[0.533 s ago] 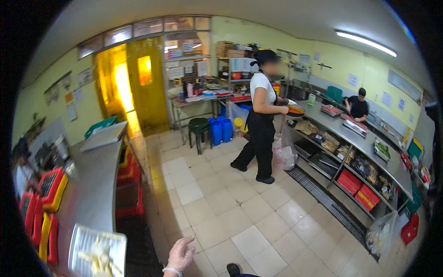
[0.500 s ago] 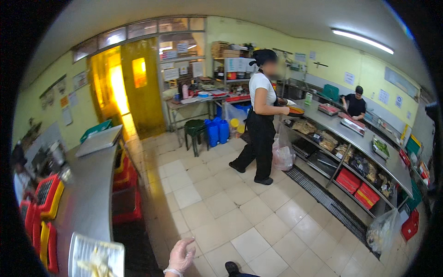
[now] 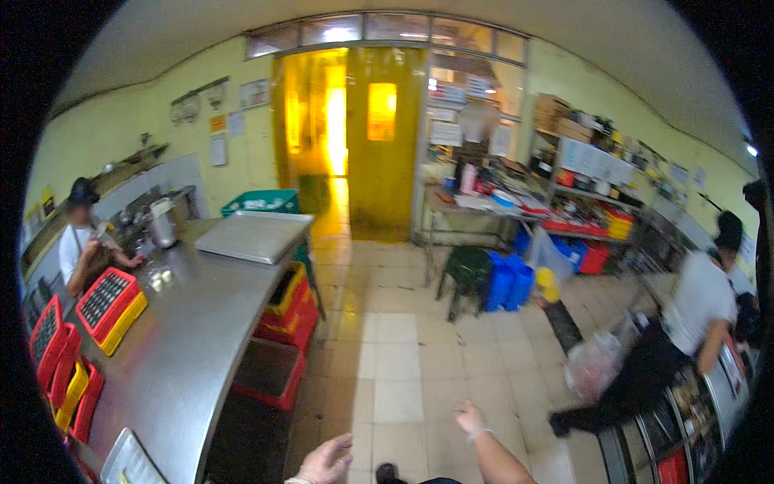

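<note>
My left hand (image 3: 325, 461), in a thin clear glove, hangs low at the bottom centre with its fingers loosely apart and nothing in it. Farther forward, to its right, is my right hand (image 3: 470, 417). It too is gloved, its fingers slightly bent and a little blurred, and no held thing shows. Both hands are over the tiled floor. To the left of my left hand, at the near end of a steel table (image 3: 189, 339), lies a pale tray (image 3: 129, 461), cut off by the lower edge.
Red and yellow crates (image 3: 109, 302) stand on the table's left side, near a seated or standing person (image 3: 81, 242). A metal tray (image 3: 256, 235) lies at its far end. Ahead are a yellow strip-curtain doorway (image 3: 387, 145) and a dark stool (image 3: 463, 278). Another person (image 3: 693, 310) leans at right.
My view has swung left, bringing the doorway to the middle and the person in white to the right edge. My right hand has come into view; the pale tray sits lower and farther left.
</note>
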